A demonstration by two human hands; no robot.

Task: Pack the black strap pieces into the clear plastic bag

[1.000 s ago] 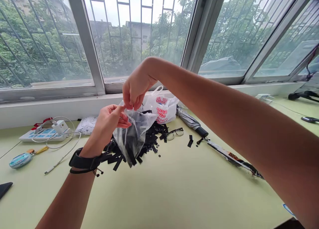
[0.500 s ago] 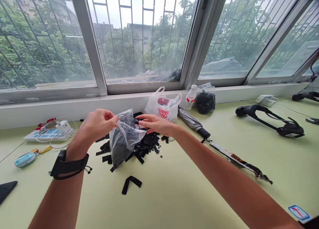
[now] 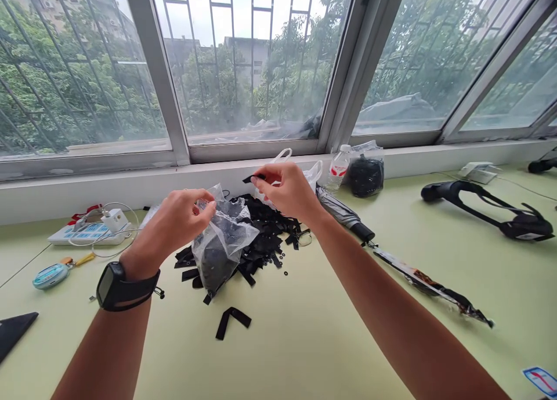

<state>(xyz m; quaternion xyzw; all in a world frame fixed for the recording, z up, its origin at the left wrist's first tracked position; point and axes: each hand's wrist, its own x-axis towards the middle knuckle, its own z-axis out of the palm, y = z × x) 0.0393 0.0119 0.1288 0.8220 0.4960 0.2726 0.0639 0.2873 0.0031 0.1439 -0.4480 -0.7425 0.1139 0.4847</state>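
My left hand (image 3: 180,220) pinches the upper edge of a clear plastic bag (image 3: 226,232), which has dark contents at its bottom. Raised above a heap of black strips (image 3: 265,232), my right hand (image 3: 285,188) grips a small flat black strip (image 3: 250,179) between thumb and fingers. The heap spreads behind and to the right of the bag, with tiny black rings scattered at its right edge. Two black pieces (image 3: 232,320) lie in a bent shape on the table in front. Part of the bag's mouth is hidden by my left fingers.
A power strip (image 3: 87,233) with cables and a blue oval object (image 3: 51,276) lie left. Toward the window stand a water bottle (image 3: 339,167) and a bag of black material (image 3: 366,177). A folded umbrella (image 3: 343,214) and a black headset-like frame (image 3: 487,211) lie right.
My right hand has risen from beside the bag and now shows a black strip in its fingers. My left hand stays at the bag's upper edge. The view has shifted slightly.
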